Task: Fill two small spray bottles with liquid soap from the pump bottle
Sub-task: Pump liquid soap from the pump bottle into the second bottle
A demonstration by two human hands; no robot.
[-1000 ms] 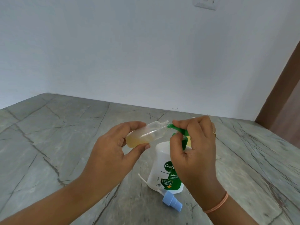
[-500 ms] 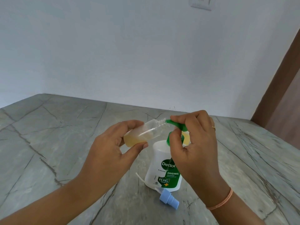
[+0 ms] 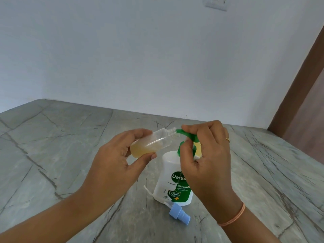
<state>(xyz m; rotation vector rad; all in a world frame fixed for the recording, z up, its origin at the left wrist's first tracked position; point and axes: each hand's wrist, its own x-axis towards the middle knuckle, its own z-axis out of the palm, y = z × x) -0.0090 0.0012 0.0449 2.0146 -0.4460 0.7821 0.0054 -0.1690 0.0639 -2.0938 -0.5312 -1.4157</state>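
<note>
My left hand (image 3: 114, 165) holds a small clear spray bottle (image 3: 154, 142) tilted, its open neck against the green pump nozzle (image 3: 182, 133). Yellowish soap fills roughly the lower third of the small bottle. My right hand (image 3: 206, 162) is closed around the green pump head of the white pump bottle (image 3: 168, 183), which stands on the grey stone counter (image 3: 52, 155). A blue spray cap (image 3: 178, 213) with its dip tube lies on the counter in front of the pump bottle. A yellowish object (image 3: 197, 148) shows behind my right hand, mostly hidden.
A white wall runs along the back of the counter, with a switch plate (image 3: 216, 3) high up. A brown door frame (image 3: 298, 76) stands at the right.
The view has shifted slightly and the pump head has risen a little under my right hand. The small bottle stays at the nozzle in the same grip.
</note>
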